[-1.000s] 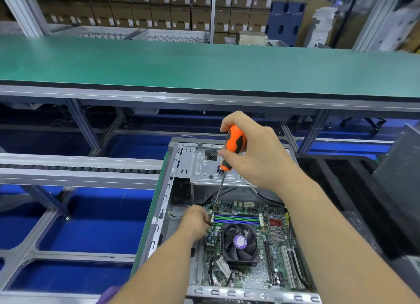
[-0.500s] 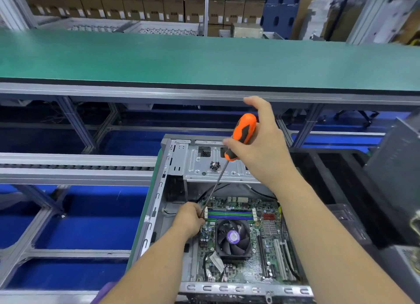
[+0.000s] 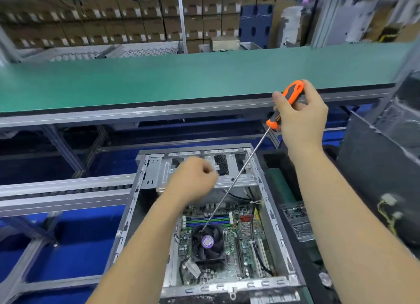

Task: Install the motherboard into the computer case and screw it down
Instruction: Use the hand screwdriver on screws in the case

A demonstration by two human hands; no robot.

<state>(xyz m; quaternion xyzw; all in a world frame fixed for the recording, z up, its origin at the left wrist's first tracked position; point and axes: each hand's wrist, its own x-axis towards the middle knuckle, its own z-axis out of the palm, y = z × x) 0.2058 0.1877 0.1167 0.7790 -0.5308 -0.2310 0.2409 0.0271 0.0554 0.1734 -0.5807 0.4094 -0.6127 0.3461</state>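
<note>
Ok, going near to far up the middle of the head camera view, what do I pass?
Case front rail → CPU fan → memory slots → left hand → case rear panel → green bench top → stacked cardboard boxes.

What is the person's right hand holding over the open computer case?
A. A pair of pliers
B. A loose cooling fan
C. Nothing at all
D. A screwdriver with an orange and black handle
D: the right hand grips the orange and black handle of a long screwdriver, its thin shaft slanting down toward the fan on the motherboard.
</note>
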